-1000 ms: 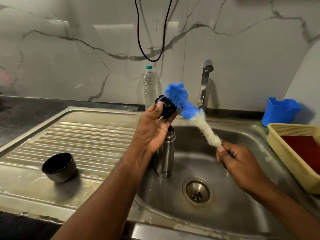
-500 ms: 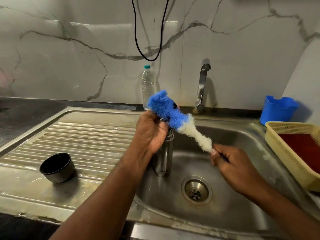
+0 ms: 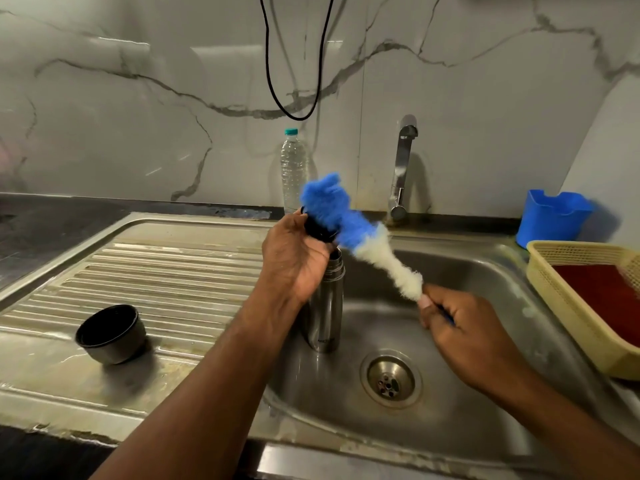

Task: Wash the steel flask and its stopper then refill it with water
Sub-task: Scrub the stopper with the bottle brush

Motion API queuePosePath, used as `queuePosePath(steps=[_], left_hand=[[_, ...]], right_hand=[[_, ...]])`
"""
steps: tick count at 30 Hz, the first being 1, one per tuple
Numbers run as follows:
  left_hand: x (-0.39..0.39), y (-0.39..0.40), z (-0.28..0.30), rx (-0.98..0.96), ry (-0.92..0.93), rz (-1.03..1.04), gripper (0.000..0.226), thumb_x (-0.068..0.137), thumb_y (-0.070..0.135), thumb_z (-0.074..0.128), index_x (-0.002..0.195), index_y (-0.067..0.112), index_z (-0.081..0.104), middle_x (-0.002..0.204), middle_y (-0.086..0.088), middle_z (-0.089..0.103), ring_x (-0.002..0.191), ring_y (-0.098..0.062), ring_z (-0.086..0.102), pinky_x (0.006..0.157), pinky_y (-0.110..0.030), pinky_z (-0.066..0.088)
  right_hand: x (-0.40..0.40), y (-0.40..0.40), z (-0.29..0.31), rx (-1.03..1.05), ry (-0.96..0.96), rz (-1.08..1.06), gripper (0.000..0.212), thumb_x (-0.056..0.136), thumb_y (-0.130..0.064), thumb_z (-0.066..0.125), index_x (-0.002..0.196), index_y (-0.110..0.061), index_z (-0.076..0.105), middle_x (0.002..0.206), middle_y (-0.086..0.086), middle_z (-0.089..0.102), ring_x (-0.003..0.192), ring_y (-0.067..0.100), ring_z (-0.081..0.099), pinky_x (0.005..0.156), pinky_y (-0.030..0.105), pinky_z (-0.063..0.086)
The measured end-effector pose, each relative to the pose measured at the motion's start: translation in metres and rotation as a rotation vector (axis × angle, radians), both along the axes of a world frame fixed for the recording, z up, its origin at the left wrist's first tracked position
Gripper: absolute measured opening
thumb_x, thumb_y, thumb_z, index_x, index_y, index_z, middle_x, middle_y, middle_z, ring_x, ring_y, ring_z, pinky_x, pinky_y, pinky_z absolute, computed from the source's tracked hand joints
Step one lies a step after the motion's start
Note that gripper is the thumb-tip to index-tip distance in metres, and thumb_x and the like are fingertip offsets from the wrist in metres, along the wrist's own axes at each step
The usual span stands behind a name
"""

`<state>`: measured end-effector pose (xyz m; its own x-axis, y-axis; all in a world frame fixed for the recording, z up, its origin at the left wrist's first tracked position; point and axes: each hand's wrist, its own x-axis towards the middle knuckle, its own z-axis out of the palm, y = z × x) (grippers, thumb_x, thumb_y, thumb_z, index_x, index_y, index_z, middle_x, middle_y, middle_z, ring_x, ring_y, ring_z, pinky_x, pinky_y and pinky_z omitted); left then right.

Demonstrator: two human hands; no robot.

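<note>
Up over the sink (image 3: 485, 278), the left hand (image 3: 294, 258) grips the black stopper (image 3: 317, 232) with curled fingers, while the blue head of a bottle brush (image 3: 349, 223) presses against it. The right hand (image 3: 464, 327) is closed around the brush's handle, just below its white bristles. Below the left hand, the steel flask (image 3: 323, 313) stands upright and uncapped in the basin, left of the drain (image 3: 390, 380). Its cup (image 3: 110, 336) sits on the ribbed drainboard, well to the left. A water bottle (image 3: 293, 171) and a tap (image 3: 401, 168) stand by the far wall.
</note>
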<state>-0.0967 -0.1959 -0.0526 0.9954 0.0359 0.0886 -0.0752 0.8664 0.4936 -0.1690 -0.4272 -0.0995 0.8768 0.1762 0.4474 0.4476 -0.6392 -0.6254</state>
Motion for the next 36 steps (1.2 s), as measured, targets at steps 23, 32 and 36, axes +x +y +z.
queuePosePath(steps=[23, 32, 36], left_hand=[[-0.001, 0.008, -0.001, -0.017, -0.057, -0.02, 0.048, 0.084, 0.002, 0.056, 0.131, -0.001, 0.05, 0.127, -0.025, 0.062, 0.116, -0.037, 0.065, 0.107, -0.045, 0.052], [0.005, 0.008, -0.002, -0.046, -0.047, -0.007, 0.051, 0.087, 0.007, 0.058, 0.138, 0.001, 0.049, 0.13, -0.025, 0.061, 0.118, -0.036, 0.063, 0.103, -0.047, 0.056], [0.005, 0.004, -0.001, -0.045, -0.033, 0.005, 0.044, 0.091, 0.006, 0.053, 0.134, 0.0, 0.049, 0.133, -0.027, 0.062, 0.113, -0.036, 0.067, 0.104, -0.051, 0.055]], right_hand=[[0.005, -0.004, -0.005, 0.121, 0.105, 0.061, 0.038, 0.103, -0.019, 0.053, 0.066, -0.015, 0.055, 0.05, -0.006, 0.046, 0.046, 0.006, 0.042, 0.048, 0.023, 0.032], [0.003, -0.003, -0.003, 0.124, 0.089, 0.074, 0.037, 0.104, -0.016, 0.053, 0.067, -0.012, 0.056, 0.051, -0.005, 0.045, 0.047, 0.006, 0.041, 0.047, 0.019, 0.031], [0.003, -0.001, -0.002, 0.112, 0.096, 0.043, 0.038, 0.103, -0.019, 0.053, 0.066, -0.013, 0.056, 0.049, -0.007, 0.046, 0.046, 0.006, 0.043, 0.046, 0.019, 0.033]])
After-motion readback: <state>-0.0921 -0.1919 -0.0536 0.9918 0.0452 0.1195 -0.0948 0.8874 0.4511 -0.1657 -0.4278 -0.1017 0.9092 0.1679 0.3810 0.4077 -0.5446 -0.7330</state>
